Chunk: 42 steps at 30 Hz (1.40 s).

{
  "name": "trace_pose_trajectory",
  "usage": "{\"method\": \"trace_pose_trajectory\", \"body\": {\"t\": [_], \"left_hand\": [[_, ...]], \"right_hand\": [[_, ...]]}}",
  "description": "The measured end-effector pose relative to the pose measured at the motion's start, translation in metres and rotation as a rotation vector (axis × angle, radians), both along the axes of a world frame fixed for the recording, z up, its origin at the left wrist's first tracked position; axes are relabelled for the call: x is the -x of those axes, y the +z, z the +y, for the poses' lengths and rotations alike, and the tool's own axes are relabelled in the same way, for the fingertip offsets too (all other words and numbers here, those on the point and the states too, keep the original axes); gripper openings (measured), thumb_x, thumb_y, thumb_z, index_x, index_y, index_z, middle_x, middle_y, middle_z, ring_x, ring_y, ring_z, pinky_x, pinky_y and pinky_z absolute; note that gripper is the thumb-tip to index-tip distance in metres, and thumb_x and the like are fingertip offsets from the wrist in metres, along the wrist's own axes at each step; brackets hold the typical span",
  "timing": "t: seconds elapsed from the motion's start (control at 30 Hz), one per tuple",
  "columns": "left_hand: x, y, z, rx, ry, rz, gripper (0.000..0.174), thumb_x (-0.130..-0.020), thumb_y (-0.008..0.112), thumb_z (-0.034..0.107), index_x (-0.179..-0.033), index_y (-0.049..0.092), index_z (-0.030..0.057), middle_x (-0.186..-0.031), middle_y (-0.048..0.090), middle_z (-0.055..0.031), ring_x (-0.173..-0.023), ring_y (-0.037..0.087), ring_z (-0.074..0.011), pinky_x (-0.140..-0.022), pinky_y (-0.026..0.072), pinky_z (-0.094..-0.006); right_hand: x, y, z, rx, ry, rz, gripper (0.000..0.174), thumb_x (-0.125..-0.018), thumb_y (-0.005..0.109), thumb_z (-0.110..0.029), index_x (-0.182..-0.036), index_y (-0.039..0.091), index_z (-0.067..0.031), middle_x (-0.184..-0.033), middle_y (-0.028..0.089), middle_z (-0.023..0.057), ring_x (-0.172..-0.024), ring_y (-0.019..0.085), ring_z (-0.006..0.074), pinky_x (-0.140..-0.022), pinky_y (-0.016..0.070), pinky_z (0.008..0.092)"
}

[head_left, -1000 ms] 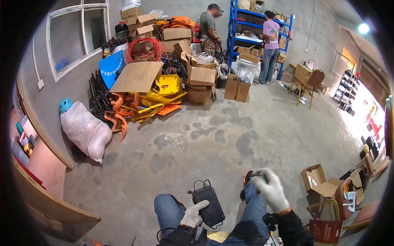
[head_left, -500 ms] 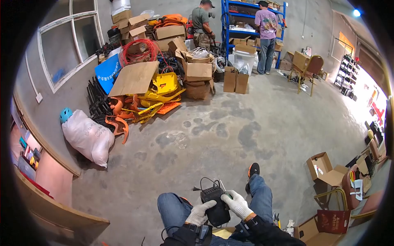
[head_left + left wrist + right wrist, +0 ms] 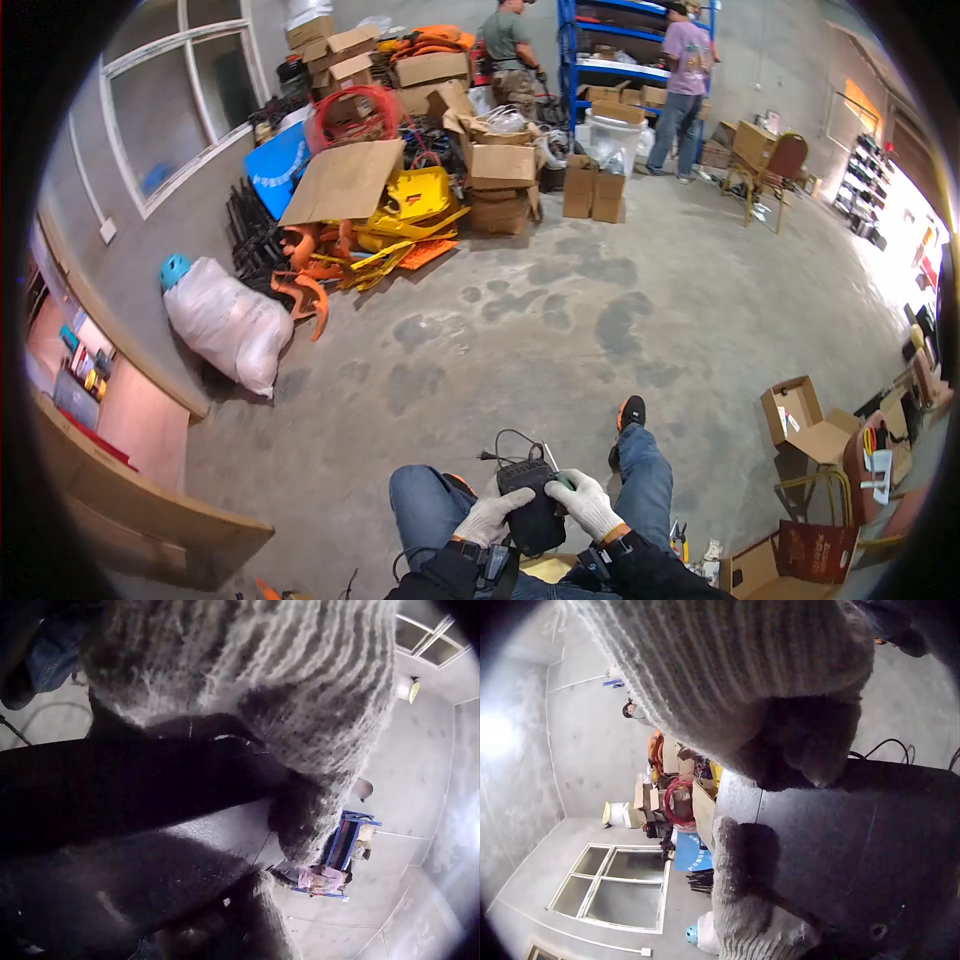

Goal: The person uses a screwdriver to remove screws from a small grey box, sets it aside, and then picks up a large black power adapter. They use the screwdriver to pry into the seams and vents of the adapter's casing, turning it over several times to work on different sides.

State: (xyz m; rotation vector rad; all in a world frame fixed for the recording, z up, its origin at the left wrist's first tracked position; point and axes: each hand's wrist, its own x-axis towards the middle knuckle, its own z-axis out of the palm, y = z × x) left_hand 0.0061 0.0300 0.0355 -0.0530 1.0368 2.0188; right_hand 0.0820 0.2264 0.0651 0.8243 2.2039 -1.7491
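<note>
My left hand [image 3: 487,517], in a white knitted glove, grips the near-left side of a black, box-shaped device with a ribbed end [image 3: 535,525], thumb laid over its face, fingers curled around an edge I cannot fully see. My right hand [image 3: 588,505], gloved alike, pinches a green-handled tool with a slim pale shaft [image 3: 566,483] at the device's right edge; I cannot tell whether the tip touches the casing. The device sits between both hands, above the gap between two blue-denim legs [image 3: 430,505], a thin black cable with a plug [image 3: 515,434] looping from its far end. Beyond the right knee, a black shoe with orange trim [image 3: 631,412] rests on the stained grey concrete floor [image 3: 520,370]. To my right lie an open brown cardboard box [image 3: 800,425] and a dark red printed box [image 3: 815,550]. Farther off at left, a bulging white sack [image 3: 235,325] slumps near a heap of yellow plastic parts [image 3: 415,195]. In the background, a person in a purple shirt [image 3: 688,60] stands by blue metal shelving [image 3: 615,67].
</note>
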Motion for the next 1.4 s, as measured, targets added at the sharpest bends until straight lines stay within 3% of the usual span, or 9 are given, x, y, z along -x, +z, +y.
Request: {"method": "trace_pose_trajectory", "body": {"t": [0.2,0.3,0.43,0.57,0.67,0.8,0.9,1.13,1.4], "left_hand": [[-0.005,-0.019,-0.002,0.078,0.105,0.089,0.047,-0.095,0.072,0.002,-0.140,0.059,-0.0003,-0.124,0.074,-0.0142,-0.108,0.074,-0.0243,-0.096,0.0618,-0.0406],[-0.008,-0.020,-0.002,-0.037,-0.048,-0.422,0.045,-0.097,0.073,0.005,-0.139,0.059,-0.0003,-0.119,0.074,-0.0141,-0.103,0.075,-0.0240,-0.091,0.0634,-0.0396],[-0.007,-0.028,-0.004,0.064,-0.083,-0.112,0.044,-0.095,0.082,0.023,-0.130,0.071,-0.0017,-0.122,0.076,-0.0113,-0.110,0.073,-0.0188,-0.098,0.0586,-0.0331],[-0.007,-0.037,-0.005,0.004,-0.114,-0.201,0.051,-0.095,0.083,0.026,-0.133,0.070,-0.0045,-0.125,0.075,-0.0119,-0.113,0.071,-0.0182,-0.102,0.0550,-0.0303],[-0.001,-0.043,-0.003,0.062,-0.159,-0.083,0.049,-0.096,0.082,0.027,-0.131,0.070,-0.0050,-0.126,0.075,-0.0115,-0.114,0.071,-0.0183,-0.102,0.0551,-0.0307],[-0.001,0.006,0.001,-0.005,-0.069,0.205,0.048,-0.094,0.075,0.006,-0.139,0.062,-0.0022,-0.123,0.075,-0.0119,-0.109,0.073,-0.0213,-0.103,0.0563,-0.0344],[-0.006,0.032,-0.001,0.015,-0.087,0.071,0.056,-0.091,0.077,0.003,-0.144,0.058,-0.0005,-0.132,0.072,-0.0115,-0.122,0.068,-0.0233,-0.109,0.0530,-0.0397],[-0.008,0.025,0.002,0.032,-0.057,-0.134,0.058,-0.090,0.077,0.001,-0.145,0.057,-0.0002,-0.133,0.071,-0.0117,-0.121,0.068,-0.0240,-0.109,0.0530,-0.0399],[-0.005,0.017,0.005,0.047,-0.029,0.119,0.060,-0.088,0.077,0.000,-0.145,0.057,0.0003,-0.134,0.071,-0.0115,-0.121,0.068,-0.0243,-0.109,0.0527,-0.0400]], "right_hand": [[0.007,-0.011,-0.003,0.059,-0.059,0.085,0.045,-0.092,0.075,-0.024,-0.126,0.070,0.0044,-0.096,0.073,0.0097,-0.077,0.069,0.0158,-0.066,0.0611,0.0316],[0.008,-0.018,0.001,0.144,-0.080,0.104,0.044,-0.092,0.075,-0.021,-0.127,0.068,0.0055,-0.094,0.071,0.0085,-0.076,0.068,0.0160,-0.064,0.0618,0.0317],[0.008,-0.018,0.002,0.191,-0.105,0.094,0.044,-0.092,0.074,-0.019,-0.128,0.067,0.0060,-0.094,0.071,0.0074,-0.074,0.066,0.0152,-0.064,0.0612,0.0312],[0.005,-0.039,0.007,0.135,-0.087,0.145,0.043,-0.093,0.075,-0.021,-0.126,0.069,0.0060,-0.096,0.072,0.0074,-0.077,0.068,0.0143,-0.067,0.0602,0.0302],[0.006,0.003,0.000,0.106,-0.082,0.053,0.041,-0.094,0.075,-0.023,-0.124,0.071,0.0038,-0.095,0.072,0.0073,-0.077,0.068,0.0146,-0.070,0.0581,0.0301],[0.007,-0.008,0.003,0.049,-0.056,0.018,0.053,-0.090,0.077,-0.033,-0.129,0.071,0.0025,-0.101,0.076,0.0138,-0.086,0.071,0.0181,-0.081,0.0564,0.0333],[0.007,-0.006,0.003,-0.055,-0.014,0.046,0.052,-0.090,0.076,-0.033,-0.130,0.071,0.0015,-0.103,0.077,0.0139,-0.087,0.071,0.0186,-0.082,0.0564,0.0338],[0.006,0.002,0.002,-0.049,-0.025,0.009,0.053,-0.090,0.076,-0.035,-0.129,0.072,-0.0001,-0.101,0.077,0.0140,-0.085,0.071,0.0196,-0.080,0.0561,0.0343],[0.004,-0.006,0.003,0.027,-0.047,0.023,0.052,-0.090,0.076,-0.035,-0.127,0.072,0.0010,-0.096,0.076,0.0126,-0.080,0.070,0.0190,-0.078,0.0558,0.0342]]}}
